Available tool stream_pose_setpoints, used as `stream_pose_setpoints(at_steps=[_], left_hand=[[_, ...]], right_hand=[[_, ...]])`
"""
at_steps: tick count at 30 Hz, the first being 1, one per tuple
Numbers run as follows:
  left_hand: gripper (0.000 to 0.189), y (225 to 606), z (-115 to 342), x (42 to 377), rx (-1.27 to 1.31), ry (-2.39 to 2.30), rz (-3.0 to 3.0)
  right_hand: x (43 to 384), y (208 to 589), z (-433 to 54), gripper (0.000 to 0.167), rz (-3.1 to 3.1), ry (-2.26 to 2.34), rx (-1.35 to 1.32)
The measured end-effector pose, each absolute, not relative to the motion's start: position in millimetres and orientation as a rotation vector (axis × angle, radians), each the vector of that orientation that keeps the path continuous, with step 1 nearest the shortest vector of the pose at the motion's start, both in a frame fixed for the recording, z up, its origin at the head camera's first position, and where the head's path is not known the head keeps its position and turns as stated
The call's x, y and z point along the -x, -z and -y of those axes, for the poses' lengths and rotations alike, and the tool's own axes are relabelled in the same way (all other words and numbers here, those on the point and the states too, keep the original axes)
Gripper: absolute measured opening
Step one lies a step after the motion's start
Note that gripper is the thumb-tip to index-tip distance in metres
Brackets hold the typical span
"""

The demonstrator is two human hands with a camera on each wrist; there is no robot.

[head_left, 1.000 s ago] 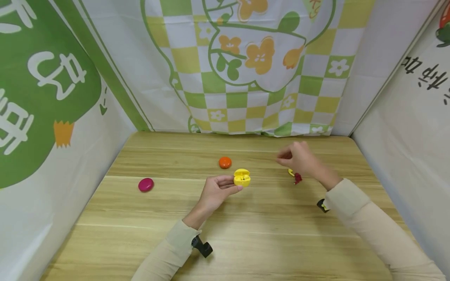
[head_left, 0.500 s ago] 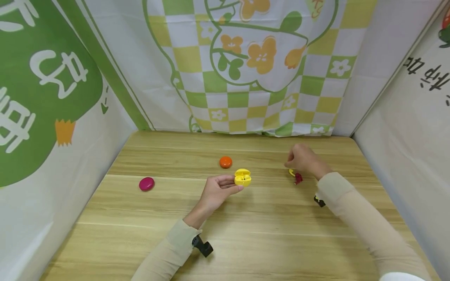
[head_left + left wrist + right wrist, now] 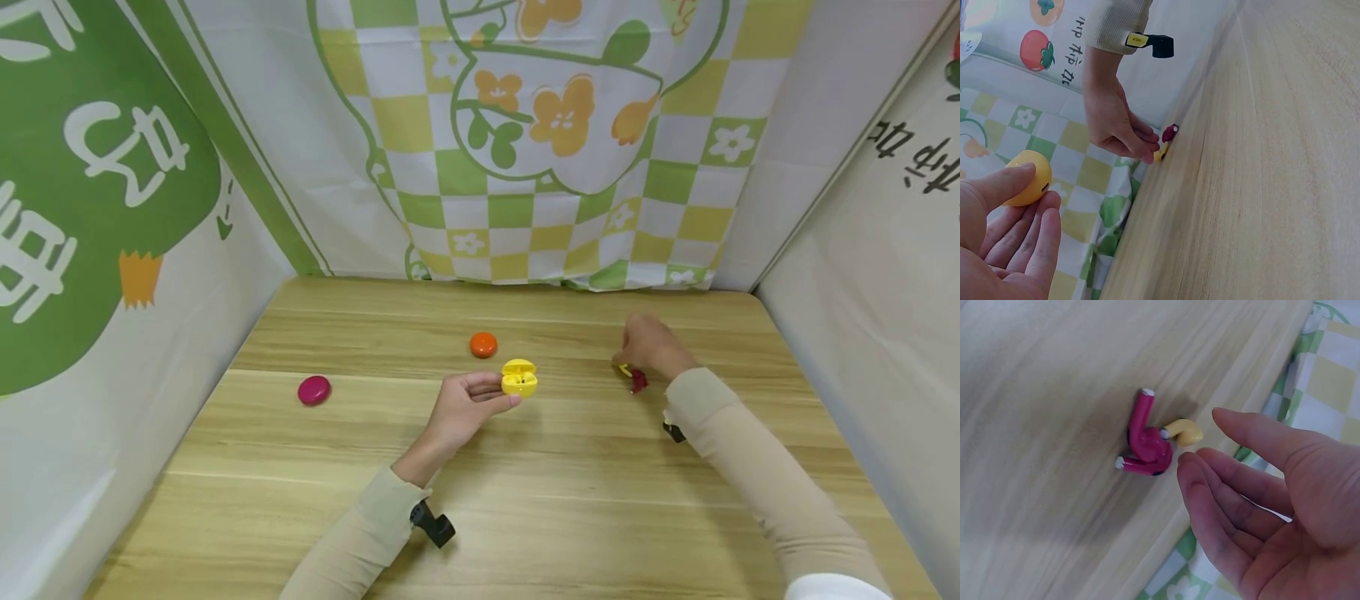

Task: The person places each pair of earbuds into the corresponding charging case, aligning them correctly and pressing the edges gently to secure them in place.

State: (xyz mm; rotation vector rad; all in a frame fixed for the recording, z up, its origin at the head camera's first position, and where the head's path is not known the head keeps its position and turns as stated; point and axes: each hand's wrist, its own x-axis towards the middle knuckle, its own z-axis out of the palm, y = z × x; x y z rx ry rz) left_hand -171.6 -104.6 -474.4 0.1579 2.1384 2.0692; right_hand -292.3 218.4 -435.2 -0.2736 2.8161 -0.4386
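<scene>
My left hand pinches a yellow earbud case between thumb and fingers, held above the table with its lid raised; a small dark spot shows inside. Over on the right, my right hand reaches down at a yellow earbud lying on the wood. In the right wrist view its thumb and fingers are spread apart, with the fingertips close to the yellow bud. Against that bud lie two magenta earbuds, nestled together, their stems pointing away from the hand.
A round orange case lies behind the left hand on the wooden table. A magenta case sits farther left. Printed cloth hangs along the back edge, with panels on both sides.
My right hand has come down and slightly right to the yellow earbud. The left hand keeps holding the open yellow case in nearly the same place.
</scene>
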Motion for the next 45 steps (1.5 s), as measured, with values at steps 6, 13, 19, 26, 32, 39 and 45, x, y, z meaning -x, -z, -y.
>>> stream_pose_setpoints(at_steps=[6,13,19,26,32,39,45], left_hand=[[0.037,474,105,172,-0.168,-2.070,-2.141],[0.038,473,105,171,-0.164,-2.071,-2.150],[0.038,473,105,172,-0.174,-2.068,-2.155],[0.037,474,106,172,-0.194,-2.073,-2.156],[0.037,473,106,172,-0.191,-2.069,-2.157],[0.036,473,106,172,-0.190,-2.071,-2.156],[0.036,474,106,173,-0.202,-2.079,-2.155]], right_hand=[[293,443,-217,0.032,-2.860,0.412,0.252],[295,447,-215,0.031,-2.883,0.378,0.245],[297,446,-215,0.035,-2.877,0.389,0.269],[298,435,-219,0.030,-2.825,0.521,0.357],[300,418,-222,0.015,-2.733,0.712,0.459],[300,401,-223,0.023,-2.638,0.868,0.587],[297,387,-214,0.024,-2.595,0.937,0.674]])
